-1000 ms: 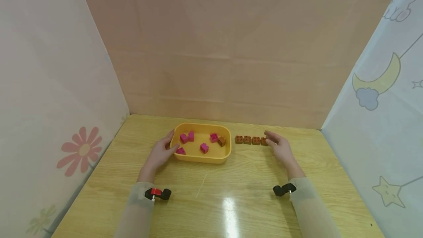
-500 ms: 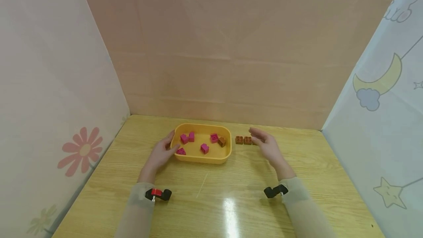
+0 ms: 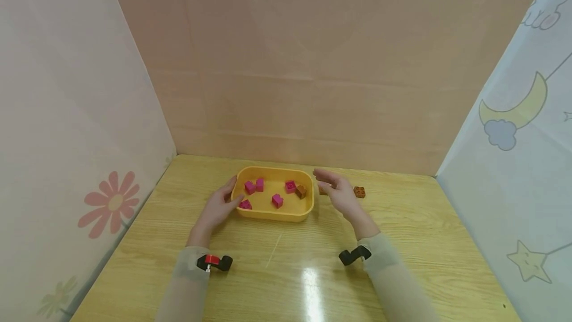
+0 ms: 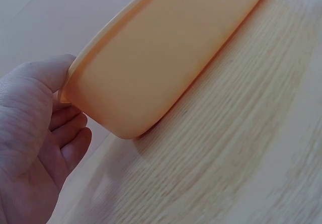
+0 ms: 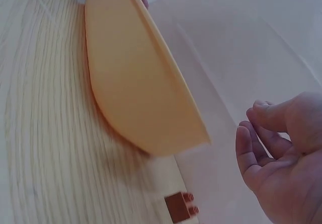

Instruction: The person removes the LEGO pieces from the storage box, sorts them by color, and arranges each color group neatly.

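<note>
My left hand grips the left end of a yellow tray, its thumb hooked over the rim. In the left wrist view the fingers bend beneath that rim. Several pink bricks and one brown brick lie loose inside. Just beyond the tray's right end hovers my right hand, fingers loosely bent and nothing visible between them. It covers most of a row of brown toy bricks; the rightmost brick shows past it. A brown brick stands beside the tray in the right wrist view.
The wooden table ends at a tan cloth backdrop. Printed cloth walls stand at the left and right. Each sleeve carries a black wrist mount.
My right hand has moved left along the brown brick row, from its right end to near the tray. It uncovers the rightmost brick. The left hand and tray have stayed put.
</note>
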`<state>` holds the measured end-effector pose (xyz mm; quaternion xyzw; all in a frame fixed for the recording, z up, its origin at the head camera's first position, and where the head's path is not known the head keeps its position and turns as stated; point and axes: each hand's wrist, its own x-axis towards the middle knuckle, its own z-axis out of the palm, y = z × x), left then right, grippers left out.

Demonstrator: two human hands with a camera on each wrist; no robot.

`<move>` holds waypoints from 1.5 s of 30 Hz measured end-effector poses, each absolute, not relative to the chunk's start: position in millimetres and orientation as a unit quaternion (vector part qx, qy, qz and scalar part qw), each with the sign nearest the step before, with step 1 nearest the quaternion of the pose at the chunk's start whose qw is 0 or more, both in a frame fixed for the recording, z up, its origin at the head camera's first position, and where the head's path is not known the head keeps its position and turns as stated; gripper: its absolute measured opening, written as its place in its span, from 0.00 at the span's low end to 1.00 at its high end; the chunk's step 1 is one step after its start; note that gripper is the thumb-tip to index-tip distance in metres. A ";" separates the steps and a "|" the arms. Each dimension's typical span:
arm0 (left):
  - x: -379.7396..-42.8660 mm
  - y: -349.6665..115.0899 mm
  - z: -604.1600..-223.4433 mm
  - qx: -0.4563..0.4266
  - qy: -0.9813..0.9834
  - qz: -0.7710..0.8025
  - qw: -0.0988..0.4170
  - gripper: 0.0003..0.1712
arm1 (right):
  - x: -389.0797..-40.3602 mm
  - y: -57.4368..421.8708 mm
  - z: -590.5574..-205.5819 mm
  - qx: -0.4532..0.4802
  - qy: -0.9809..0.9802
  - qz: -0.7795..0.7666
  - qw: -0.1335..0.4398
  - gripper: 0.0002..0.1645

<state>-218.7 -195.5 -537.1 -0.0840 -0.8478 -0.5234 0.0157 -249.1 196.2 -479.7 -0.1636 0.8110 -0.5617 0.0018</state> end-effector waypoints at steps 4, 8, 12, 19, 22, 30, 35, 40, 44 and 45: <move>-219.5 -195.9 -539.2 -0.089 -0.843 -0.530 0.016 0.44 | -249.6 178.9 -477.0 -0.172 0.806 -0.566 0.010 0.26; -219.8 -196.5 -539.8 -0.088 -0.842 -0.532 0.014 0.44 | -249.9 160.9 -475.3 -0.186 0.803 -0.566 0.015 0.25; -220.0 -197.2 -538.9 -0.085 -0.847 -0.525 0.016 0.43 | -250.7 143.9 -473.8 -0.195 0.807 -0.557 0.028 0.26; -218.8 -196.1 -537.5 -0.084 -0.849 -0.521 0.018 0.43 | -254.7 128.5 -479.4 -0.200 0.843 -0.497 0.048 0.28; -218.4 -195.7 -537.2 -0.082 -0.850 -0.519 0.018 0.43 | -254.8 126.7 -480.4 -0.197 0.854 -0.479 0.054 0.30; -220.7 -196.2 -537.7 -0.089 -0.851 -0.516 0.027 0.43 | -256.2 125.2 -479.0 -0.199 0.867 -0.453 0.064 0.34; -221.3 -197.6 -538.6 -0.088 -0.848 -0.521 0.023 0.43 | -259.7 121.5 -479.3 -0.202 0.883 -0.419 0.065 0.36; -221.5 -197.6 -539.7 -0.090 -0.847 -0.523 0.023 0.43 | -261.6 116.6 -477.7 -0.195 0.894 -0.397 0.068 0.38; -221.8 -197.3 -539.2 -0.093 -0.847 -0.523 0.025 0.42 | -262.7 114.5 -477.9 -0.194 0.893 -0.398 0.075 0.39; -221.8 -197.2 -539.0 -0.095 -0.849 -0.520 0.026 0.42 | -262.9 114.2 -478.2 -0.193 0.893 -0.399 0.077 0.39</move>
